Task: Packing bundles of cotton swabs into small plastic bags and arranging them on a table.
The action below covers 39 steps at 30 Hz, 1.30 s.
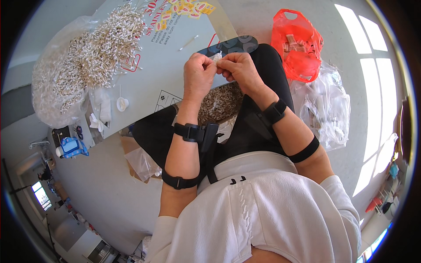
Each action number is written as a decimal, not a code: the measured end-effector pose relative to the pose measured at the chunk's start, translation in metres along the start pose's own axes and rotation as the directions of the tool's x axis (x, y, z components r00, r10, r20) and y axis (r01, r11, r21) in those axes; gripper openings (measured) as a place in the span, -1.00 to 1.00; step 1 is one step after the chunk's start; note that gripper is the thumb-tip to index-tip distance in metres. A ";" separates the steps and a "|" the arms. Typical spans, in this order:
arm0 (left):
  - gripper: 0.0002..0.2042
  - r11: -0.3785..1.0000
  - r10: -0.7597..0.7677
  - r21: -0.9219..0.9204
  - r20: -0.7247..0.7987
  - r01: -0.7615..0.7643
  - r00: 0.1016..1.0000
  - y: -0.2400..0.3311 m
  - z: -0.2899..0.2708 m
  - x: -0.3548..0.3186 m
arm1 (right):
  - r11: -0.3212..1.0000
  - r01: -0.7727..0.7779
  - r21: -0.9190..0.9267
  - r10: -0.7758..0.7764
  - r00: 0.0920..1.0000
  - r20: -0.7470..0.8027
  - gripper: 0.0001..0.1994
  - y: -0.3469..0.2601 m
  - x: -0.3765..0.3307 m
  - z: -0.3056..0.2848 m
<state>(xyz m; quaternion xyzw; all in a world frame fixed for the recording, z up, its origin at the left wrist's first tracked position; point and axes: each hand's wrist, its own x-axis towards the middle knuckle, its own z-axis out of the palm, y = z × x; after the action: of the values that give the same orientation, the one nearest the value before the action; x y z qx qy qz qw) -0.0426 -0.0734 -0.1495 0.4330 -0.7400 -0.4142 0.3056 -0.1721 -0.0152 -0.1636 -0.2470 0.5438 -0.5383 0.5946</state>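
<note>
Left hand (198,72): pinching a small white bundle (217,57) with fingertips.
Right hand (239,68): gripping the same bundle, touching left hand.
Surface (175,74): carrying a heap of cotton swabs (94,50).
Floor: orange bag (298,44) lying beside clear bags (329,105).

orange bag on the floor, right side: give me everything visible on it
The orange plastic bag is thin, glossy and translucent, with a cut-out handle loop at its top edge. It lies open and crumpled on the grey floor, beside the person's dark-clad knee. Small pale packets show inside through the film. Its lower edge meets or overlaps a heap of clear plastic bags. Neither hand touches it.
</note>
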 end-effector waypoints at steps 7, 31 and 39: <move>-0.87 0.999 0.000 0.037 0.010 -0.001 1.000 0.002 0.003 0.000 | 0.998 0.010 -0.055 -0.013 0.999 -0.042 -0.86 0.000 0.001 0.001; -0.91 0.987 0.153 0.058 0.004 -0.153 0.988 0.007 0.000 0.000 | 0.994 0.063 0.094 -0.056 0.995 -0.077 -0.90 0.003 0.003 -0.003; -0.91 0.999 0.008 -0.048 -0.018 -0.008 1.000 -0.003 0.003 0.002 | 0.990 0.031 0.135 -0.024 0.998 -0.055 -0.90 0.003 0.002 -0.002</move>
<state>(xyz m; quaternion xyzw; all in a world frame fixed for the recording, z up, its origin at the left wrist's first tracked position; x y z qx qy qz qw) -0.0443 -0.0751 -0.1533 0.4262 -0.7288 -0.4269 0.3241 -0.1732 -0.0152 -0.1671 -0.1987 0.5181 -0.5886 0.5879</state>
